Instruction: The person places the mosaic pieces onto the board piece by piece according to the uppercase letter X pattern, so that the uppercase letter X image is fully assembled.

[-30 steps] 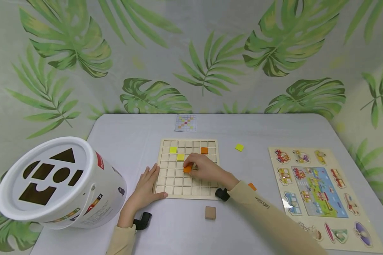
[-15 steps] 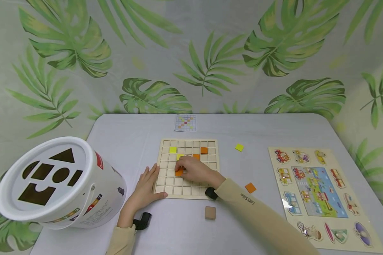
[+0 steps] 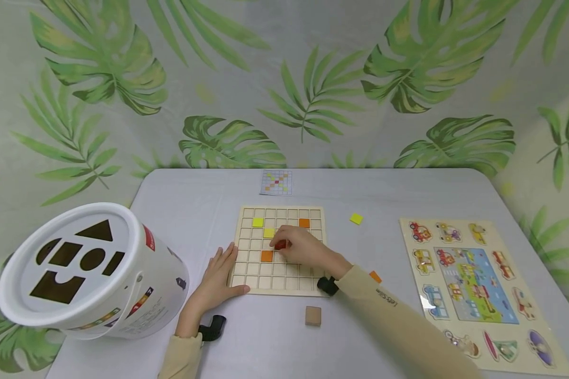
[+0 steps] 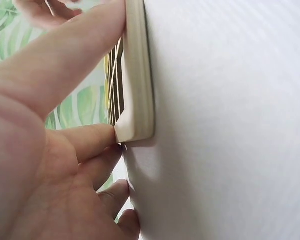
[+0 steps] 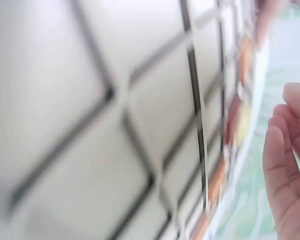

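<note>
My left hand [image 3: 215, 279] lies at the near left corner of the wooden grid board [image 3: 253, 285]. Its thumb touches the near edge and its straight fingers lie along the left side, as the left wrist view also shows. Over the middle of the board is my right hand [image 3: 308, 247], its fingertips by a red tile [image 3: 280, 244]. In the right wrist view that red tile [image 5: 232, 120] sits in the grid, and the fingers [image 5: 275, 150] are bent, apart from it, with nothing between them. Yellow tiles [image 3: 258, 222] and orange tiles [image 3: 267, 256] lie in other squares.
A loose yellow tile [image 3: 356, 218] and an orange tile [image 3: 375, 276], partly behind the sleeve, lie right of the board. A brown wooden block [image 3: 313, 316] is in front. A pattern card [image 3: 276, 182] lies behind. A white bucket [image 3: 161, 295] stands left, a picture puzzle [image 3: 412, 252] right.
The right hand set an orange tile into a square left of and nearer than the red one, let go, and moved back up to the right. The left hand stayed in place.
</note>
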`<state>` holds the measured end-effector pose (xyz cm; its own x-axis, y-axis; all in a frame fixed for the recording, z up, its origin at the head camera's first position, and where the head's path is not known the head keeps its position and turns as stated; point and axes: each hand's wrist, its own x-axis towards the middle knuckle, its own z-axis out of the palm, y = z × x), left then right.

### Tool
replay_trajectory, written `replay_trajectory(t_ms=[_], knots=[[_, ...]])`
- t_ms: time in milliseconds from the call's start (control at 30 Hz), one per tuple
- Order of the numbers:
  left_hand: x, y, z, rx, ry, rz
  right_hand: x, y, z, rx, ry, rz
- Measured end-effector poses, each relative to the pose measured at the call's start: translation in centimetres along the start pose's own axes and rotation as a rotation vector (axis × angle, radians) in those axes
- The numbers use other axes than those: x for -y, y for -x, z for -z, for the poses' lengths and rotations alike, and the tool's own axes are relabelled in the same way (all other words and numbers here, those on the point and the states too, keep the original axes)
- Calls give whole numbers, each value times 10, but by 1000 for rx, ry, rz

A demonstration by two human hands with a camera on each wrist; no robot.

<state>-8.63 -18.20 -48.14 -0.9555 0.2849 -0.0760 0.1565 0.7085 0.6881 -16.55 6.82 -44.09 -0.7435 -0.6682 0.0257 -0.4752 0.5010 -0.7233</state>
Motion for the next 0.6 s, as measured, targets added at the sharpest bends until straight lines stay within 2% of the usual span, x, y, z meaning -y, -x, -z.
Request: replay_trajectory(t_ms=[100, 300, 433, 600], knots=[[0, 0, 0, 3, -1, 5, -12, 16, 19, -62, -61, -16], [-2, 1, 1, 0, 3, 5, -41, 60, 52, -153, -78, -77], [-2, 0, 1, 3, 0, 6, -54, 88, 59, -148, -73, -143], [-1, 0, 0, 7, 4, 11, -64, 111, 53, -82, -95, -183]])
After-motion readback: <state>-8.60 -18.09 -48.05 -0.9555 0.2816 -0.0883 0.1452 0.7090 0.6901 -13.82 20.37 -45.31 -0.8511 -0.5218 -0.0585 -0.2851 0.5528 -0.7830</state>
